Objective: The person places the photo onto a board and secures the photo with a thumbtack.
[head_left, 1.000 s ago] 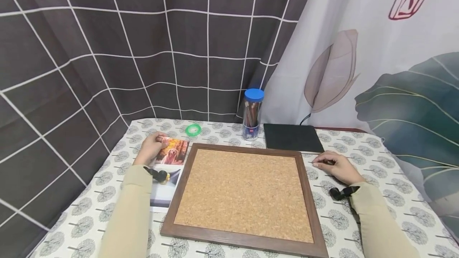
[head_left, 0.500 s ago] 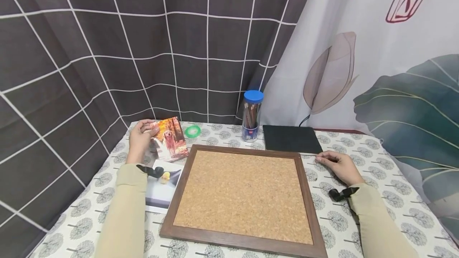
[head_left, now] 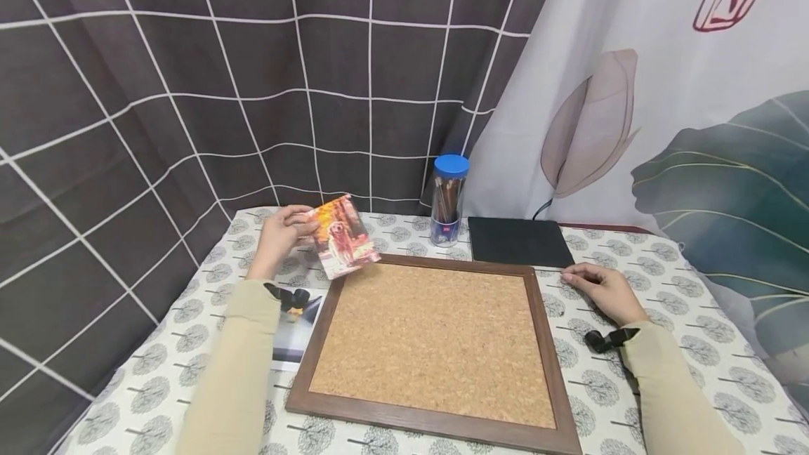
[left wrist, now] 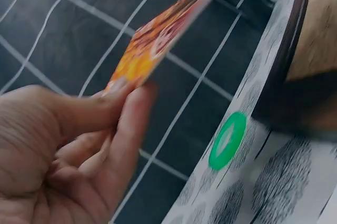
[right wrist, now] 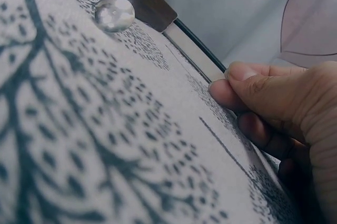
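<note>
My left hand (head_left: 287, 230) pinches the upper left corner of a dog photo (head_left: 341, 237) between thumb and fingers, with orange autumn leaves behind the dog. The photo is raised and tilted, and its lower right part overlaps the top left corner of the cork board (head_left: 436, 343), which has a dark brown frame. In the left wrist view the photo (left wrist: 163, 39) shows almost edge-on. My right hand (head_left: 603, 291) rests on the cloth right of the board, close to the black pad (head_left: 520, 241). Its thumb and fingers are loosely curled, with nothing visible in them.
A second photo (head_left: 296, 343) lies left of the board, partly under its frame. A green tape roll (left wrist: 228, 140) lies on the cloth behind the held photo. A clear jar of pencils (head_left: 449, 199) stands at the back. A small clear round piece (right wrist: 115, 14) lies beside the frame.
My left hand has lifted the dog photo off the second photo and carried it right, to the board's top left corner. The right hand stays in about the same place.
</note>
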`<state>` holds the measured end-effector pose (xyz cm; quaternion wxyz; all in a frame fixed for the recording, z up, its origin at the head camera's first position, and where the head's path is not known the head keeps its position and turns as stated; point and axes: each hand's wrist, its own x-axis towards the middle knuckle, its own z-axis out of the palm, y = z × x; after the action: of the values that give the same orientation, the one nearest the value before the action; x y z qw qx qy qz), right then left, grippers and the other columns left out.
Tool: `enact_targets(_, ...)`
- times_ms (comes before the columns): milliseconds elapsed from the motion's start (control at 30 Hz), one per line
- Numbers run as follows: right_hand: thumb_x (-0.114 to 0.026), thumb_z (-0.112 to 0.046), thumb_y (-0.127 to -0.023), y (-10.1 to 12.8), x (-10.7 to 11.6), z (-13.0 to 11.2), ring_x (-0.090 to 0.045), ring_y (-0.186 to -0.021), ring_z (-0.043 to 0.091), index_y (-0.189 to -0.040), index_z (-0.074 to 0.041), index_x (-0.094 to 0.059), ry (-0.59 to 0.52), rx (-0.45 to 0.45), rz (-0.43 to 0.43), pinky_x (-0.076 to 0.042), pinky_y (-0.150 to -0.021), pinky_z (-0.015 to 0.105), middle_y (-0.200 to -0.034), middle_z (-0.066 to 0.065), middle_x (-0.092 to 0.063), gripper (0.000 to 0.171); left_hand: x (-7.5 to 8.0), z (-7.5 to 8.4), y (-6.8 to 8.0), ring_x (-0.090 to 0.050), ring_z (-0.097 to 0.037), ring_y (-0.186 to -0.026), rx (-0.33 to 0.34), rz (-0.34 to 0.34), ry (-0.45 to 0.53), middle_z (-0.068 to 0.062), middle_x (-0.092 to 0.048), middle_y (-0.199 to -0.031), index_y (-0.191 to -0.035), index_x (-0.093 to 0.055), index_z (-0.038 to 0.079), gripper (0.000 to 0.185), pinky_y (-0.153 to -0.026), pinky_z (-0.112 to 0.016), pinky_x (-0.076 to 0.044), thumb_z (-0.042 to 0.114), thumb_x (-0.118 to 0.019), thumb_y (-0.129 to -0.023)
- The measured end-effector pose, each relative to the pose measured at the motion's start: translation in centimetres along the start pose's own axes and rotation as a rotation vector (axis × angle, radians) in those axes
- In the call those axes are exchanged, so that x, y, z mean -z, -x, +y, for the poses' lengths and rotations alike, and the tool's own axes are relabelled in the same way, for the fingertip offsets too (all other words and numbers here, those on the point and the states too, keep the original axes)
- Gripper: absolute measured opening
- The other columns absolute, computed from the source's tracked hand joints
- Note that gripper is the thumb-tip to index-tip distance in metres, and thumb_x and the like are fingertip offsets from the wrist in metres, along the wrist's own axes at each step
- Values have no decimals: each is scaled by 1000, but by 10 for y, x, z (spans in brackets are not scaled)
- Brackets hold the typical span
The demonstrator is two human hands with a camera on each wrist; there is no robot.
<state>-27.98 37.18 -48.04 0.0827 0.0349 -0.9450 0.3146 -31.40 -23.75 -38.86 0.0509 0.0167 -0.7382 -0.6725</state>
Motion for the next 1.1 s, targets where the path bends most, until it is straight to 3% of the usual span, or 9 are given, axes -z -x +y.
enact_targets(200, -58, -56, -90, -3, -1, -1, -58, -80, -1, -106, -24, -70, -24, -10, -12, -43, -69, 22, -105, 5, -72, 37, -23, -9, 1, -71, -16, -74, 31, -321, -150, -8, -59, -93, -133, -52, 2, 49, -74, -37, -60, 1, -68, -87)
enact_targets(300, -57, -57, -90, -5, -2, -2, -57, -82, -5, -106, -24, -70, -27, -17, -14, -44, -73, 24, -107, 6, -72, 39, -29, -11, 1, -72, -22, -78, 18, -408, -208, -13, -57, -96, -131, -55, 4, 45, -74, -40, -60, 4, -68, -87)
enact_targets(567, -57, -55, -91, -8, -4, -4, -58, -87, 1, -108, -22, -70, -38, -8, -34, -45, -76, 28, -110, 9, -71, 39, -34, -16, 3, -72, -25, -79, 42, -429, -237, -13, -56, -95, -126, -59, 7, 42, -72, -40, -60, 6, -71, -86)
enact_targets(700, -56, -56, -91, -8, -2, -4, -57, -86, -2, -107, -23, -70, -26, -5, -31, -45, -77, 29, -109, 8, -71, 39, -43, -18, 3, -72, -23, -79, 34, -482, -257, -12, -55, -92, -124, -60, 7, 40, -71, -41, -60, 6, -71, -86)
enact_targets(933, -56, -55, -91, -9, -1, -9, -60, -88, 6, -108, -22, -70, -20, -11, -29, -44, -75, 30, -109, 9, -71, 40, -51, -22, 3, -69, -20, -70, 51, -573, -378, -12, -60, -91, -122, -59, 4, 39, -68, -38, -60, 5, -71, -85)
enact_targets(1100, -57, -55, -91, -10, -3, -13, -58, -88, 3, -107, -22, -70, -21, -17, -26, -44, -77, 31, -109, 8, -71, 40, -51, -25, 4, -68, -19, -68, 35, -604, -446, -13, -61, -90, -119, -62, 5, 37, -68, -37, -60, 6, -73, -84)
